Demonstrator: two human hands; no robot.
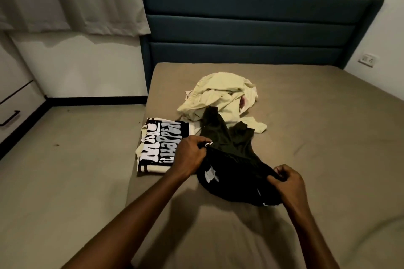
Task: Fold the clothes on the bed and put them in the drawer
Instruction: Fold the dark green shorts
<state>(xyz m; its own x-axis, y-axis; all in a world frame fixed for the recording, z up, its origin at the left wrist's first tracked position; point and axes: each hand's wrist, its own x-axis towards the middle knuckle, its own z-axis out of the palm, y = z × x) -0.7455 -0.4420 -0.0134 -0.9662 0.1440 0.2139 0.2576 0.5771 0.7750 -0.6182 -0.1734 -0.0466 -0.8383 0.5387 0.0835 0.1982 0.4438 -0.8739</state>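
Note:
A dark, near-black garment (229, 159) lies on the tan bed (317, 126), stretched from the pile toward me, a white label showing inside it. My left hand (190, 155) grips its edge on the left and my right hand (286, 183) pinches its edge on the right. Left of it sits a folded shirt (159, 144) with a black and white printed front. Behind lies a crumpled heap of pale yellow clothes (223, 96), with the far end of the dark garment resting on it.
A dark blue padded headboard (251, 28) stands at the far end of the bed. White drawers with black handles (13, 113) are at the left wall, across a strip of floor. Curtains hang behind. A wall socket (368, 59) is at the right.

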